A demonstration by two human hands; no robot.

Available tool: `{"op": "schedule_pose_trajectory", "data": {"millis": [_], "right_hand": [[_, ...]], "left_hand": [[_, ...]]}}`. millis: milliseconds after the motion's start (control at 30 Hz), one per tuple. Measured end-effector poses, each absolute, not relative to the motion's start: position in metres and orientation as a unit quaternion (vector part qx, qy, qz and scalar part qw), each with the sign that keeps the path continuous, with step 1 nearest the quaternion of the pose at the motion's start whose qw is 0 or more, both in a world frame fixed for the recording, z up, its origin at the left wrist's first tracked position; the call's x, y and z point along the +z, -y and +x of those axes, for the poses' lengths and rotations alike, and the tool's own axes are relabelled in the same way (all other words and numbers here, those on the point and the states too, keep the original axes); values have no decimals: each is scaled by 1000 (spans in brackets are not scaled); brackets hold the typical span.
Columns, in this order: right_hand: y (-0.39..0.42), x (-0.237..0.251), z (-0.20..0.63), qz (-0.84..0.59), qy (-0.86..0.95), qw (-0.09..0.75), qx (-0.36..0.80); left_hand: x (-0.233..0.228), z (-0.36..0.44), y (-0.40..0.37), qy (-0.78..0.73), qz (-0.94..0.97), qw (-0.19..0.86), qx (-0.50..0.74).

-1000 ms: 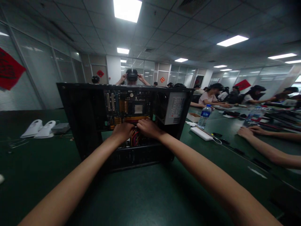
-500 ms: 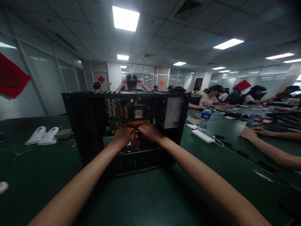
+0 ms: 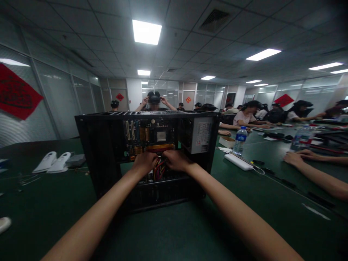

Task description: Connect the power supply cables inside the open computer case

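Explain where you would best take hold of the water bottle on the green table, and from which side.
Grip the water bottle around its clear body below the blue cap, probably from the near side: it stands upright, with a small box close behind it and the white power strip lying low in front.

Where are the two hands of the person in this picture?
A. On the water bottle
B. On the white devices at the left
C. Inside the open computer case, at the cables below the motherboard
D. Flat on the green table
C: the left hand and right hand reach into the open computer case, at the coloured cables under the motherboard.
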State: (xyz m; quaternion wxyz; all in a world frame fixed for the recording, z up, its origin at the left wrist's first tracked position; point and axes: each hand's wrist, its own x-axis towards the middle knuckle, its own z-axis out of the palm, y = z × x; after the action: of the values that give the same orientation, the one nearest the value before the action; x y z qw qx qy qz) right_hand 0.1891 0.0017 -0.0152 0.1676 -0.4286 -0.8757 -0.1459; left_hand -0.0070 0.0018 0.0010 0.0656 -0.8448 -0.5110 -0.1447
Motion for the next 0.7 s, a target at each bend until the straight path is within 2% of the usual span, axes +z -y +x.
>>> {"op": "schedule_pose_trajectory", "data": {"millis": [467, 700], "right_hand": [[-8, -20, 192, -430, 871, 198, -132], [-7, -21, 191, -438, 868, 170, -162]], "left_hand": [[2, -3, 1, 513, -844, 74, -138], [0, -3, 1, 535, -827, 97, -146]]}}
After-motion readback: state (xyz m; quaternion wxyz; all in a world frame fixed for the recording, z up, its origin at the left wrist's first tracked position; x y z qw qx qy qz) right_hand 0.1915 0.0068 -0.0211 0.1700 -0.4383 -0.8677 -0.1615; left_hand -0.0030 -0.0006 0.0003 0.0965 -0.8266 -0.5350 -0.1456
